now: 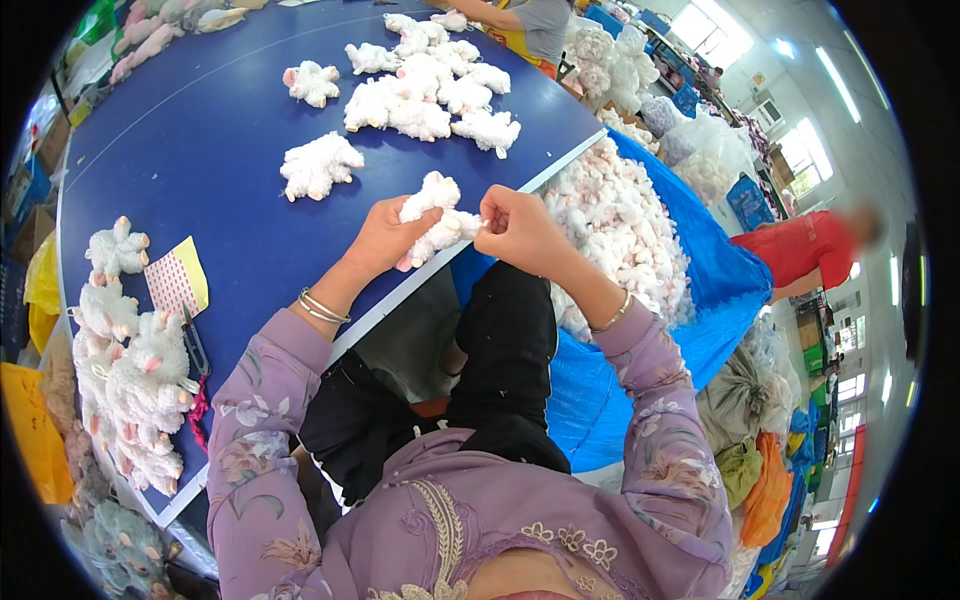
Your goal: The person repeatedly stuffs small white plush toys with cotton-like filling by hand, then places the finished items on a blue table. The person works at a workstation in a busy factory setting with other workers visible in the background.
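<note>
My left hand (382, 238) grips a small white fluffy plush toy (435, 215) with pink feet, held just over the near edge of the blue table (200, 150). My right hand (515, 228) pinches the toy's right side with closed fingers. Silver bangles sit on both wrists. Whether a needle or thread is in the right fingers cannot be seen.
Loose white plush toys (430, 85) lie on the table ahead; one toy (318, 165) lies nearer. A toy pile (130, 370), a yellow card (178, 278) and scissors (195, 345) sit at left. A blue sack of toys (625, 225) stands to the right. Other people work beyond.
</note>
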The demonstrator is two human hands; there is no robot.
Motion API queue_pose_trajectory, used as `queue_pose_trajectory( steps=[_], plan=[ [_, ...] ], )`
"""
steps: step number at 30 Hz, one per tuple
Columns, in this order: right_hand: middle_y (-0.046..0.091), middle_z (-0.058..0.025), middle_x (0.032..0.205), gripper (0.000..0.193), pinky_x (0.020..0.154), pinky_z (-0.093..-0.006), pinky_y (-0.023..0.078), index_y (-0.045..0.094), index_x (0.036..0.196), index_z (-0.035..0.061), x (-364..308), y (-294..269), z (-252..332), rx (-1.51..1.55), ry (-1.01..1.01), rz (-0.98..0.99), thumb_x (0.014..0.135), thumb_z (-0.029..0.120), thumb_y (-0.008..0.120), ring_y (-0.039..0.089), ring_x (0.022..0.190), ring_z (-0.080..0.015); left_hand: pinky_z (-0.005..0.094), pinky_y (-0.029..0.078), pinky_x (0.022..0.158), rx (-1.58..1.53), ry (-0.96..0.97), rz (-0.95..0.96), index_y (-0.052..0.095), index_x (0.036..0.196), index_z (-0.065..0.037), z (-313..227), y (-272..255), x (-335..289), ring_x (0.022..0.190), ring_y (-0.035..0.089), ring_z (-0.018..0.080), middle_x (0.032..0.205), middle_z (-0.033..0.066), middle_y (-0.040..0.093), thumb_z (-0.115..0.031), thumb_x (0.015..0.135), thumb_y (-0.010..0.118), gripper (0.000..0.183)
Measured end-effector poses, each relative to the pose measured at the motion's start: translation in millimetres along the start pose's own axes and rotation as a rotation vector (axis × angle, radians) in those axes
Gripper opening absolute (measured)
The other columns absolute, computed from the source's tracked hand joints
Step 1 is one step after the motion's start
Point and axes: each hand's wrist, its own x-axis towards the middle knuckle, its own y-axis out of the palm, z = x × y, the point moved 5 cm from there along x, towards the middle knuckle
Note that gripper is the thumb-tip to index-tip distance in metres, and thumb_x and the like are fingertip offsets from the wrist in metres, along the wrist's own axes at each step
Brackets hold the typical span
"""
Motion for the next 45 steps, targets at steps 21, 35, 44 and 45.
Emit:
queue_pose_trajectory(
  steps=[21,35,44,45],
  plan=[
    [0.06,-0.0143,0.115,0.024,0.08,-0.0374,0.054,0.056,0.108,0.0022,-49,-154,-162,1.297,-0.023,-1.014,0.093,0.021,0.055,0.062,0.099,-0.0301,0.0226,0.041,0.059,0.238,0.26,-0.142,0.054,0.089,-0.004,2,6,4,0.064,0.047,0.0053,0.072,-0.0013,0.053,-0.018,0.089,0.066,0.018],
    [0.065,-0.0046,0.082,0.012,0.059,-0.021,0.046,0.059,0.091,0.0015,42,72,-81,0.667,0.131,-0.166,0.094,0.012,0.055,0.059,0.066,-0.0081,0.0475,0.035,0.098,1.284,0.338,-0.667,0.058,0.115,-0.007,-23,-63,-12,0.124,0.041,0.0311,0.131,0.0129,0.047,-0.02,0.075,0.069,0.044],
    [0.064,-0.0027,0.081,0.007,0.058,-0.0195,0.043,0.057,0.09,0.0012,39,81,-76,0.597,0.067,-0.182,0.093,0.008,0.056,0.055,0.065,-0.0054,0.0462,0.034,0.097,1.317,0.217,-0.716,0.055,0.122,-0.009,-23,-84,-17,0.122,0.044,0.0299,0.13,0.0119,0.049,-0.026,0.074,0.071,0.053],
    [0.063,-0.002,0.081,0.007,0.059,-0.0193,0.043,0.057,0.089,0.0012,38,81,-76,0.596,0.07,-0.181,0.093,0.007,0.056,0.055,0.065,-0.0051,0.0448,0.035,0.094,1.311,0.279,-0.706,0.057,0.118,-0.01,-25,-79,-17,0.117,0.048,0.0277,0.122,0.0096,0.056,-0.027,0.073,0.071,0.05]
  ],
)
